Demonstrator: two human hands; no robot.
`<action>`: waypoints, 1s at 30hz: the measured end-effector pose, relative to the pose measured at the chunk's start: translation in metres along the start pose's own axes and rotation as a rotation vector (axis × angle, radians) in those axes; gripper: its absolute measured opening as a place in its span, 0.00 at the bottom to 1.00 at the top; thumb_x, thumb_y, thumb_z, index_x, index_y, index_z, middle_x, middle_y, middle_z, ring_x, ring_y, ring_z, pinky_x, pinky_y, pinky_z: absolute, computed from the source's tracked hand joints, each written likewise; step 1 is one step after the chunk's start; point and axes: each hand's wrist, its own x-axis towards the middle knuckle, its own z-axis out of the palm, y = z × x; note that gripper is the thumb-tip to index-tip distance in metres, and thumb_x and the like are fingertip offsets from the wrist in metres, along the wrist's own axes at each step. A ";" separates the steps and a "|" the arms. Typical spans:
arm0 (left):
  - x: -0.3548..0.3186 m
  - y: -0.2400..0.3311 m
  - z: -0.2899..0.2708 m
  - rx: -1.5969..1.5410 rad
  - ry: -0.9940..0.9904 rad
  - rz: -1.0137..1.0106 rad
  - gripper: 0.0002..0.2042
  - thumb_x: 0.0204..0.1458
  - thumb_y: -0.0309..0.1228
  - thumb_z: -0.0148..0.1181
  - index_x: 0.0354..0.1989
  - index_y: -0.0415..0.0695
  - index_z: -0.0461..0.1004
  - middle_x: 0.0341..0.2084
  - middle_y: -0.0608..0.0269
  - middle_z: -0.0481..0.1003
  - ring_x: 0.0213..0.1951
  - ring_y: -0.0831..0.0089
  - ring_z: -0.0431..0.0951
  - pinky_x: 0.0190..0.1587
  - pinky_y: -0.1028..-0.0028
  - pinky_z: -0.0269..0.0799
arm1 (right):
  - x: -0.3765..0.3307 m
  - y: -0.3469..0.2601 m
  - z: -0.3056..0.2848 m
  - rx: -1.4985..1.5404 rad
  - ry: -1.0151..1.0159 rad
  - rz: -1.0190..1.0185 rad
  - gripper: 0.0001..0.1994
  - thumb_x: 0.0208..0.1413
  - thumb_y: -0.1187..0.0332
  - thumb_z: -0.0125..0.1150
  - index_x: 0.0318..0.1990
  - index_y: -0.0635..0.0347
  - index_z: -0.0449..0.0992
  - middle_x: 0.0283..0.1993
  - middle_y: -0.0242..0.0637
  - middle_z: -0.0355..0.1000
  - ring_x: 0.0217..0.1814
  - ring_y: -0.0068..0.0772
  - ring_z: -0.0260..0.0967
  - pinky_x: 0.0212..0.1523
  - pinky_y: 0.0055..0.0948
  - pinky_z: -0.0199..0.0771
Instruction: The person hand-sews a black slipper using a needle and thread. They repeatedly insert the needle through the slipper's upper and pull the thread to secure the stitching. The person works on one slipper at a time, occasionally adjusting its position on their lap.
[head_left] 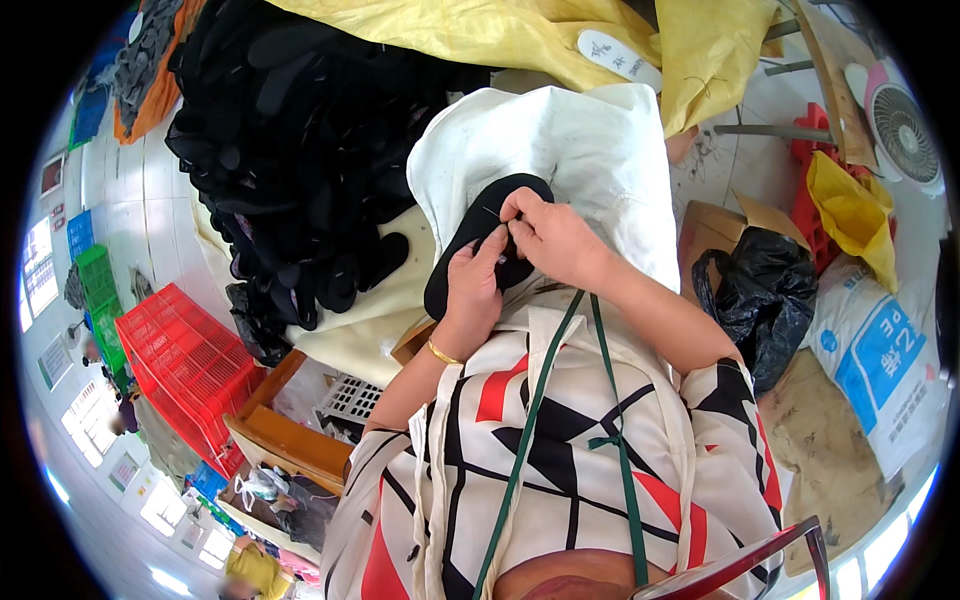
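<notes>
A black slipper [463,240] lies aslant on the white cloth [610,150] spread over my lap. My left hand [476,280] grips its near side, with thumb and fingertips pressed together over the upper. Just right of that, my right hand [550,235] is closed in a pinch close above the slipper. A thin pale sliver, perhaps a needle or thread, shows by the right fingertips; exactly what they pinch is too small to make out. The two hands nearly touch, and they hide the slipper's middle.
A big heap of black slippers [300,150] rises to the left and ahead. Red crates [190,360] and a wooden drawer [290,435] stand lower left. To the right are a black plastic bag [765,290], a white-and-blue sack [875,350] and a fan [900,130]. Yellow sacking [480,35] lies ahead.
</notes>
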 end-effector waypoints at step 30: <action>0.007 0.010 0.047 1.128 -0.390 0.651 0.12 0.66 0.36 0.53 0.39 0.39 0.74 0.26 0.68 0.73 0.27 0.83 0.70 0.33 0.81 0.67 | -0.081 0.063 -0.064 1.434 0.576 0.152 0.05 0.65 0.69 0.56 0.37 0.54 0.66 0.23 0.25 0.59 0.22 0.20 0.57 0.47 0.41 0.81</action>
